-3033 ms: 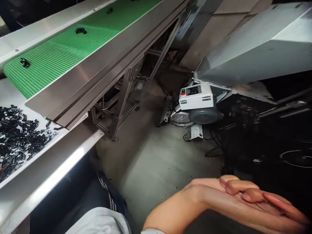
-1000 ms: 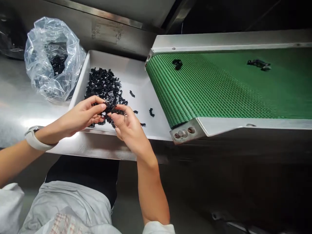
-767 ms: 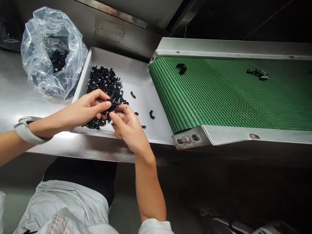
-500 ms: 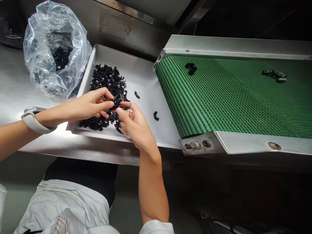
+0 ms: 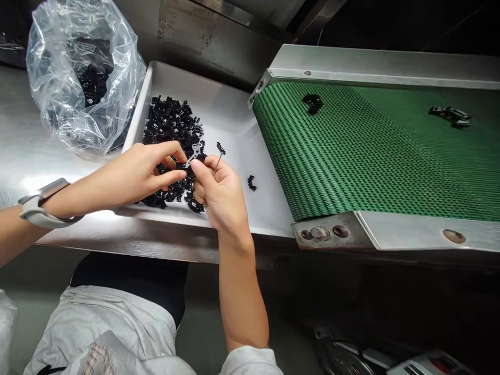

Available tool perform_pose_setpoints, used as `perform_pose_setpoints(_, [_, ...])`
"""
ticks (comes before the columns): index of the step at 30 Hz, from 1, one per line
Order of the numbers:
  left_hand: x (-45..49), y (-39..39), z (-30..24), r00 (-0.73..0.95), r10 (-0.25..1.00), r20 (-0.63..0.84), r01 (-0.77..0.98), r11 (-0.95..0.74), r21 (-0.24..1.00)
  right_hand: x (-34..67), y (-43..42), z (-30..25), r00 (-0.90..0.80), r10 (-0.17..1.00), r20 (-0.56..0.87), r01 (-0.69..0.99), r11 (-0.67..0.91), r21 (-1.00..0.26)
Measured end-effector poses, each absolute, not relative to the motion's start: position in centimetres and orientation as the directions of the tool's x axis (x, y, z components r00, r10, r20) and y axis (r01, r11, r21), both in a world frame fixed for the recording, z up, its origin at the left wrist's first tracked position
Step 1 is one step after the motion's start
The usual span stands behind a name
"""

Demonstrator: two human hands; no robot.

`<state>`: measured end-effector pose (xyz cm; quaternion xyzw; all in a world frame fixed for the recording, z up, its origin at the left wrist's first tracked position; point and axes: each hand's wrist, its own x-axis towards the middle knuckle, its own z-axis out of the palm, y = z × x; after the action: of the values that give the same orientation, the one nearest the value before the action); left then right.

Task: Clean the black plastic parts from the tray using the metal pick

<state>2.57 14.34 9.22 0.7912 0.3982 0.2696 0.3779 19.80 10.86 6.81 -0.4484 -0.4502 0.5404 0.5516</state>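
Observation:
My left hand (image 5: 136, 174) and my right hand (image 5: 219, 190) meet over a white tray (image 5: 230, 125). Both pinch one small black plastic part (image 5: 194, 153) between fingertips, just above a heap of black plastic parts (image 5: 172, 130). A thin sprue (image 5: 219, 152) sticks up from my right hand's fingers. A pale watch (image 5: 39, 208) sits on my left wrist.
A green conveyor belt (image 5: 371, 151) ends at the tray's right side and carries two black parts (image 5: 312, 102), (image 5: 449, 114). A clear plastic bag (image 5: 84, 78) with black parts stands at the left on the steel table (image 5: 23, 156). Loose parts (image 5: 251, 182) lie on the tray.
Three seconds ago my right hand hung open over the floor. Since then both hands came to the tray and took up a black part, which they have turned and raised slightly.

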Motion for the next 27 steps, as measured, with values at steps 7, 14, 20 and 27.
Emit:
perform_pose_setpoints(7, [2.1,14.0,9.5,0.565,0.817,0.118,0.385,-0.387,0.838,19.2,10.4,7.1,0.029,1.000,0.004,-0.319,0.013,-0.948])
perform_pose_setpoints(14, [2.0,12.4,8.9,0.517,0.854,0.057,0.136,-0.148,0.980,18.3,9.5,7.6,-0.028,0.997,-0.078,-0.378,-0.083,-0.922])
perform_pose_setpoints(20, [1.6,11.5,9.4,0.569,0.793,-0.216,-0.066,0.306,0.950,19.1,7.7,8.4,-0.227,0.972,-0.060,-0.272,-0.123,-0.954])
perform_pose_setpoints(27, [2.2,8.6,9.5,0.664,0.661,-0.349,-0.269,0.647,0.714,20.8,5.7,11.2,-0.293,0.955,0.054,0.347,0.159,-0.924])
